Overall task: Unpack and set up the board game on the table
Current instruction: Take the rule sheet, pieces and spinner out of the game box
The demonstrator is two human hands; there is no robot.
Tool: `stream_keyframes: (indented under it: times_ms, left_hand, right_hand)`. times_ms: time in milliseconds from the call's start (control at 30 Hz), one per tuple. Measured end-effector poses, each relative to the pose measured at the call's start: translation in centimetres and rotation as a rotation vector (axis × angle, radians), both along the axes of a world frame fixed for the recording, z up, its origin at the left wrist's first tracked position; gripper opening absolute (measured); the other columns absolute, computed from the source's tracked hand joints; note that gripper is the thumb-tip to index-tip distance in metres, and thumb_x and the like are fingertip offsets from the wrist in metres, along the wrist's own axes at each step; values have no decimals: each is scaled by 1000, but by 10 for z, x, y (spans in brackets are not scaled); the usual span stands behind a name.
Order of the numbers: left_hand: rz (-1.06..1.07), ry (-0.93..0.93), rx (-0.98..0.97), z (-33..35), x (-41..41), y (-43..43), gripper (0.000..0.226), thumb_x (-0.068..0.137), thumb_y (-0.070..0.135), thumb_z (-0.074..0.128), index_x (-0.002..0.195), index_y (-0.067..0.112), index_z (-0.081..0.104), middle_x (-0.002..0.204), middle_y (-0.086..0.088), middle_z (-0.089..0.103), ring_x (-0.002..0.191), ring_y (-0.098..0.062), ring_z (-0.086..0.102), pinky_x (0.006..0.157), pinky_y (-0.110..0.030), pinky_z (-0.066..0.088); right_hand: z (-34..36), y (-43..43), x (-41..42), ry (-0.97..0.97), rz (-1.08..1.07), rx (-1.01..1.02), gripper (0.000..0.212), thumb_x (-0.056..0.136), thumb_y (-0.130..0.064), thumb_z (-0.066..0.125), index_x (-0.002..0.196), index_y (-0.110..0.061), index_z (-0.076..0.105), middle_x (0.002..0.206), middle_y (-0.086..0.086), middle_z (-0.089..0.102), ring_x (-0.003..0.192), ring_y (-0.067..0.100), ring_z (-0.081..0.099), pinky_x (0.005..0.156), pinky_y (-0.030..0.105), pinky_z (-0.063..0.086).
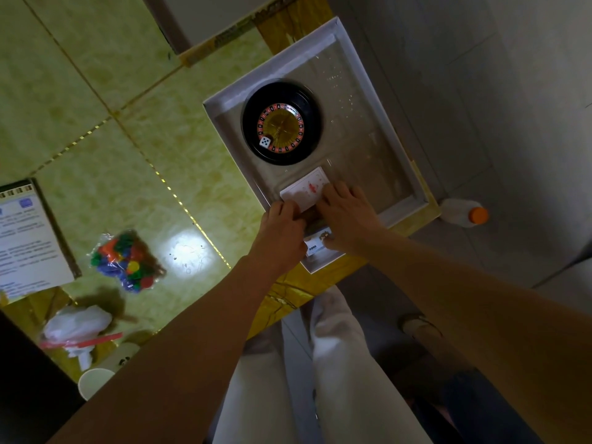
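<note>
Two bare forearms reach out from the bottom edge over light trousers (349, 363). Far to the near-left of the roulette wheel (282, 123), a paper cup (94, 381) sits at the edge of the worktop (144, 123). Just beyond the cup lies a crumpled white plastic bag (77, 326) with a red strip. A clear bag of coloured chips (128, 261) lies further on, still well to the near-left of the wheel. A printed sheet (28, 238) lies at the left border.

Directly on the near side of the wheel, both hands meet over a white card (306, 190) with red print. The card rests in the near end of the white box tray (224, 107).

The left grip (282, 232) has its fingers curled down at the card's near-left edge. Whether they actually pinch it I cannot tell. The right grip (347, 216) is released, its fingers laid fairly straight across the card's right part. Its thumb lies near a small printed label (315, 248) at the tray's near corner. A brown item between the hands is too dark to identify.

The wheel sits in the tray's clear insert, and a white die (265, 142) rests on its near-left rim inside. To the wheel's near-right, off the worktop, a bottle (464, 213) with an orange cap stands on the grey floor.
</note>
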State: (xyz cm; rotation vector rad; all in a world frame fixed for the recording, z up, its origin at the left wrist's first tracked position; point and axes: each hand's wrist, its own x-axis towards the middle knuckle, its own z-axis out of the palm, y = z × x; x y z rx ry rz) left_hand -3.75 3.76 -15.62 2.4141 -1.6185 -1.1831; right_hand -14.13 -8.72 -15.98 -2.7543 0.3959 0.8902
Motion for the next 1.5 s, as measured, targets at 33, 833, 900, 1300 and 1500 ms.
stream_keyframes:
  times_ms: [33,833,900,1300,1500]
  left_hand:
    - [8,-7,-9,-1,-1,0,29,83,22,59,108,9,66,125,-11,45,118,-31,38,91,-36,33]
    - [196,258,105,8,12,-13,67,63,46,52,116,6,63,115,-13,55,112,-32,50,90,-34,39]
    - [506,430,16,13,15,-17,59,72,35,65,122,3,57,106,-9,58,99,-26,57,84,-34,45]
    - [1451,1082,-17,37,20,-29,45,98,29,52,137,8,42,129,-21,58,108,-32,63,64,-36,56]
    - [1565,1031,-72,38,44,-5,55,87,36,66,127,3,49,114,-19,62,90,-25,62,54,-27,49]
  right_hand:
    - [0,1,-1,-16,14,-5,59,72,-44,70,121,-15,55,123,4,50,114,25,44,96,36,34]
    - [7,-6,-26,-134,-408,302,35,91,-21,57,125,-17,47,122,-1,57,114,17,51,102,30,16]
    - [13,-10,-19,-153,-622,419,35,95,-21,54,128,-13,45,117,4,58,108,17,51,106,34,20]
    - [37,17,46,-231,-976,1020,27,98,0,44,124,2,39,93,-1,50,82,6,55,69,13,51]
    - [43,48,81,-308,-792,1055,31,93,9,46,102,-20,49,88,2,57,73,14,56,64,19,49]
